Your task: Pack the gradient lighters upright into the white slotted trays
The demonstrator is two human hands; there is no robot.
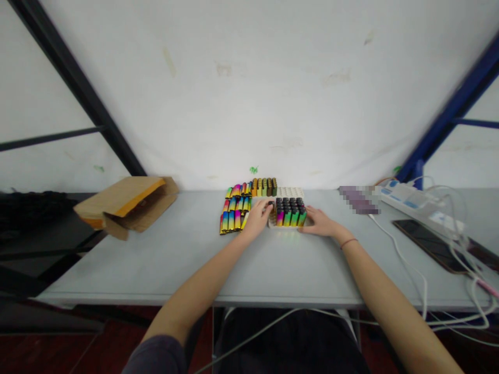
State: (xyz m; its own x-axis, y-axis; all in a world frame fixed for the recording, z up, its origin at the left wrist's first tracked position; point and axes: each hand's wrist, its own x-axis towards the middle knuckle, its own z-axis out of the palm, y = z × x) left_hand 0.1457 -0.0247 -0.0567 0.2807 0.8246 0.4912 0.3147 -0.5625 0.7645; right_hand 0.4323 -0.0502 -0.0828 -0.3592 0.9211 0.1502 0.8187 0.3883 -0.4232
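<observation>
A pale tray [290, 227] with round holes holds rows of lighters [291, 213], black on top and rainbow-coloured metallic below. At its left end, my left hand [258, 220] is closed, fingertips pinched around the dark top of a lighter [272, 203]; the rest of that lighter is hard to make out. My right hand [322, 223] grips the tray's right side, fingers behind and thumb at the front corner. Left of the tray, shiny rainbow-coloured lighters [232, 221] lie in rows, partly hidden by my left hand.
Behind stand gold-topped pieces [264, 186] beside a white holed tray [290, 191]. An open cardboard box [128, 200] lies at the left. To the right are a partly pixelated phone [360, 201], a dark phone [429, 244], a power strip [421, 205] and tangled white cables [397, 248].
</observation>
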